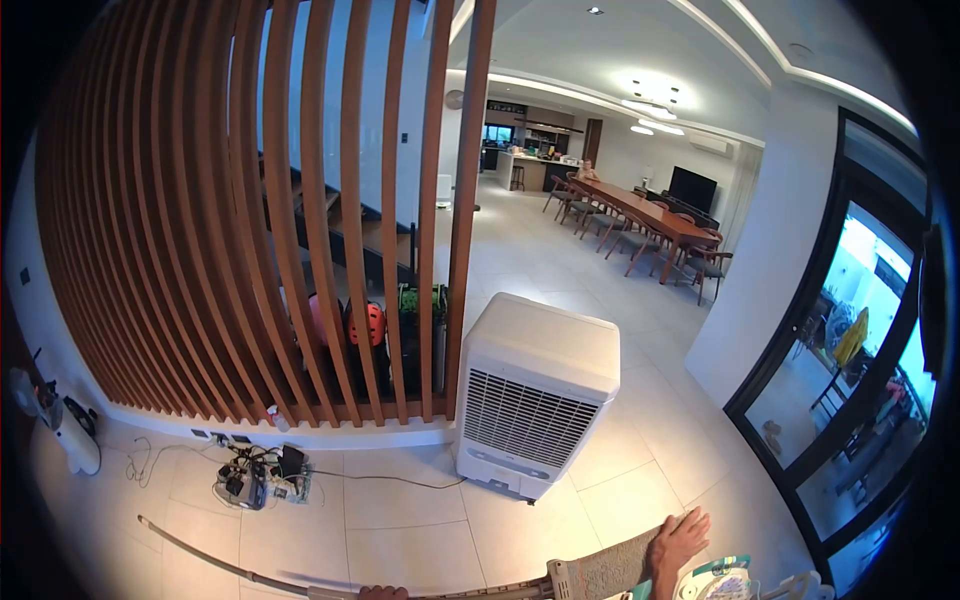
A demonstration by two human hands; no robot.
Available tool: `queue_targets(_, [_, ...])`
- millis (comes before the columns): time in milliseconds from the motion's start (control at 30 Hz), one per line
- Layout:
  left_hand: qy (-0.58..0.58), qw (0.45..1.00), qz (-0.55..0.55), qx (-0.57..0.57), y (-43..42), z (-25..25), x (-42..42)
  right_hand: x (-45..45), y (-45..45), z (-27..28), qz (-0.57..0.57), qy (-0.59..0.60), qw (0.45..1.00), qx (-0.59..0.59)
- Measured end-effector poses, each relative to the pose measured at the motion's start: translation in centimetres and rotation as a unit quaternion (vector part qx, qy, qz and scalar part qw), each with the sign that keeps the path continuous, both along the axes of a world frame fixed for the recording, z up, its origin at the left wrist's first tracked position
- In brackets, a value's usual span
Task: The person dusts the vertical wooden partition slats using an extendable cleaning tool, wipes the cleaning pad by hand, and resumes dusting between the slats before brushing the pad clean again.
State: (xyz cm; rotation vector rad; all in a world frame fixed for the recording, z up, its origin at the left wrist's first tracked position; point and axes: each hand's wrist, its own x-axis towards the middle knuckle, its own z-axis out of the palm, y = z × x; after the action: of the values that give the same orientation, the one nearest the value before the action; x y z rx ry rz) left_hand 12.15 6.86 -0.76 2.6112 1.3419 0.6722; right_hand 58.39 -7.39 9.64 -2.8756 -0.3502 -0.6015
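Note:
A flat mop runs along the bottom of the view, its long thin handle (225, 567) pointing to the left and its grey-brown pad (612, 563) to the right. My left hand (383, 593) shows only its knuckles at the lower edge, closed around the handle. At the far end of the pad lies my right hand (682, 543), its fingers stretched out and touching the pad. Just below that hand is a white and teal object (722, 582), cut off by the frame, whose kind I cannot make out.
Ahead stands a white air cooler (535, 400), its cable trailing left to a cluster of chargers and wires (255, 480). Behind rises a wooden slat screen (240, 250). A glass door (850, 330) is at right, a long dining table (640, 208) further back.

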Motion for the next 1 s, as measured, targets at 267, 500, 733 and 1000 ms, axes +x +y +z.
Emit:
queue_targets(267, [0.032, 0.999, 0.004, -0.03, 0.5, 0.2, -1.9, 5.5, -3.0, -1.2, 0.017, 0.017, 0.978, 0.208])
queue_targets(500, [0.038, 0.998, 0.016, -0.054, 1.4, 0.2, -1.2, -2.7, 1.6, -3.3, 0.041, -0.002, 0.998, -0.038])
queue_targets(733, [0.033, 0.996, 0.033, -0.072, 2.4, 0.8, 0.2, -14.3, 5.1, -0.9, 0.247, 0.11, 0.962, 0.04])
queue_targets(1000, [0.02, 0.998, 0.018, -0.061, 1.4, 0.6, 0.2, -2.4, 2.5, 0.1, 0.043, 0.031, 0.998, 0.045])
